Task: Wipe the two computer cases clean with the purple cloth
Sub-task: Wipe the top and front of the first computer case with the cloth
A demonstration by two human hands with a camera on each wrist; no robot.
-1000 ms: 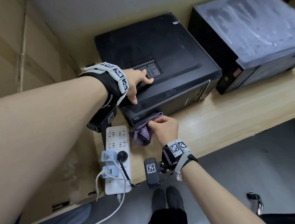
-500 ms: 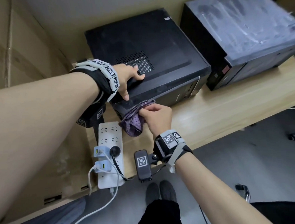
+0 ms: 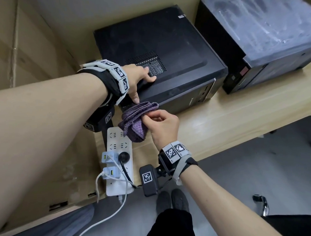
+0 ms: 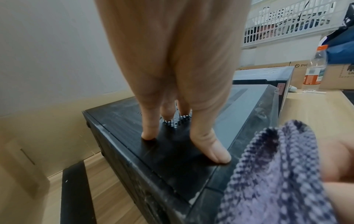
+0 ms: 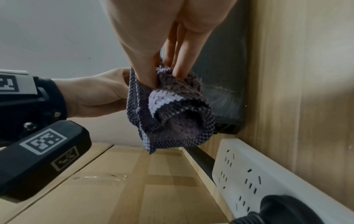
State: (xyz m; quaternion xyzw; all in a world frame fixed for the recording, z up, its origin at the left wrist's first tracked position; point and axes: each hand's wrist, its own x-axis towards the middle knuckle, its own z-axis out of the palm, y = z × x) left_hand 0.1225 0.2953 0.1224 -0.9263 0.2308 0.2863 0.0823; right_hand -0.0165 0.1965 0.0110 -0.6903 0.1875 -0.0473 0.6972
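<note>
Left hand (image 3: 142, 78) lies flat, fingers straight, on the near computer case (image 3: 172, 47), apparently to steady it. Right hand (image 3: 163, 125) pinches the bunched purple cloth (image 3: 135, 120) against the case's near lower corner on the table (image 3: 222, 120). The right wrist view alone shows dust streaks on that side panel. The far computer case (image 3: 262, 29) looks dusty on top.

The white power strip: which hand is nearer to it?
Right. The right hand holds the purple cloth just above the power strip; the left hand rests on the computer case.
</note>
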